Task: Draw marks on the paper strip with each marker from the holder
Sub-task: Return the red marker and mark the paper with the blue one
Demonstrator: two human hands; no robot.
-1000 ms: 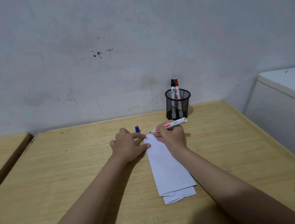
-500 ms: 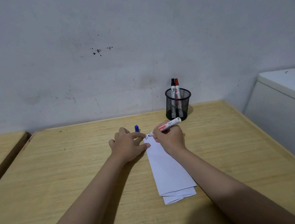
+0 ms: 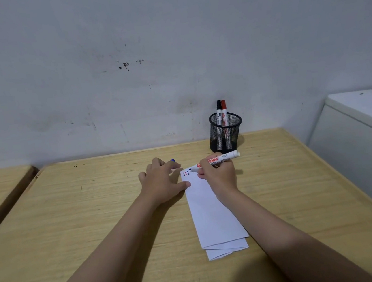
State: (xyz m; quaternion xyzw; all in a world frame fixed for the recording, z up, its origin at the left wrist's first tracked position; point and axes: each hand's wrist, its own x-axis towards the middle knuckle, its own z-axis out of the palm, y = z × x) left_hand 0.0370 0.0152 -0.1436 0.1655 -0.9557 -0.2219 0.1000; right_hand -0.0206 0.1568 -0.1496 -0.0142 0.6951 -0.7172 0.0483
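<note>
White folded paper strip lies lengthwise on the wooden table, with short red and blue marks at its far end. The right hand pinches an uncapped marker, tip at the marks; the left hand presses the edge, curled over a blue cap. Marking seems underway; next comes recapping and swapping at the mesh holder.

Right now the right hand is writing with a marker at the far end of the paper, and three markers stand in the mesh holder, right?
Not quite: the head view shows two markers in the mesh holder, not three. The right hand does hold a marker at the paper's far end.
</note>
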